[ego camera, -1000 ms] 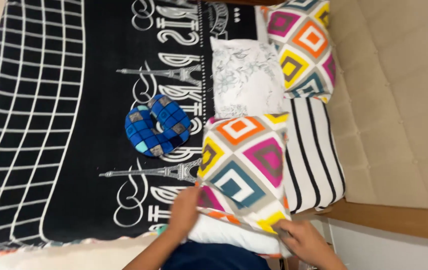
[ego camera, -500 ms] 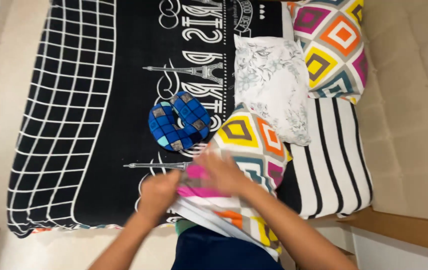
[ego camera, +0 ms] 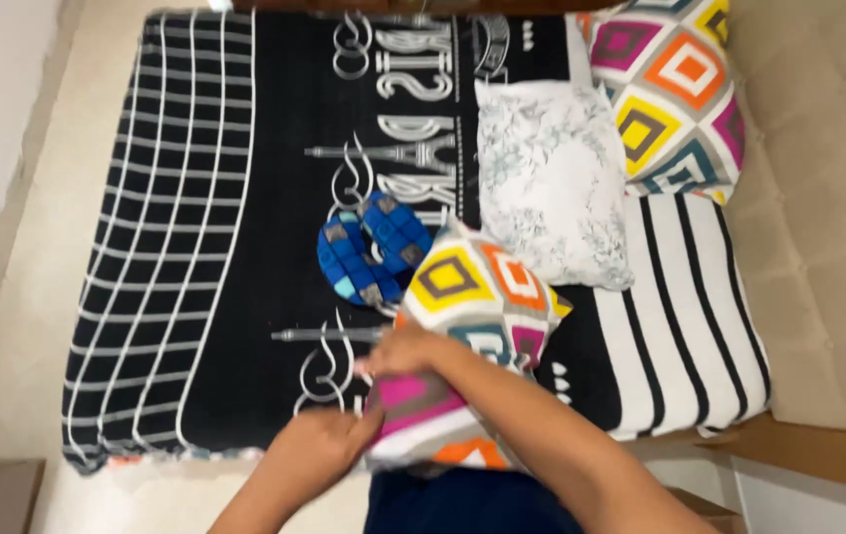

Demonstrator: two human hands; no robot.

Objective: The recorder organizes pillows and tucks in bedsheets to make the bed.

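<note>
Your left hand (ego camera: 319, 447) grips the near edge of the diamond-patterned cushion (ego camera: 472, 297), fingers curled closed on the fabric. Your right hand (ego camera: 411, 348) lies flat on top of it, fingers spread, pressing rather than gripping. The cushion sits at the bed's (ego camera: 195, 198) near edge, touching the blue neck pillow (ego camera: 368, 252) at its 10 o'clock; the white floral pillow (ego camera: 551, 178) lies at 1 o'clock.
</note>
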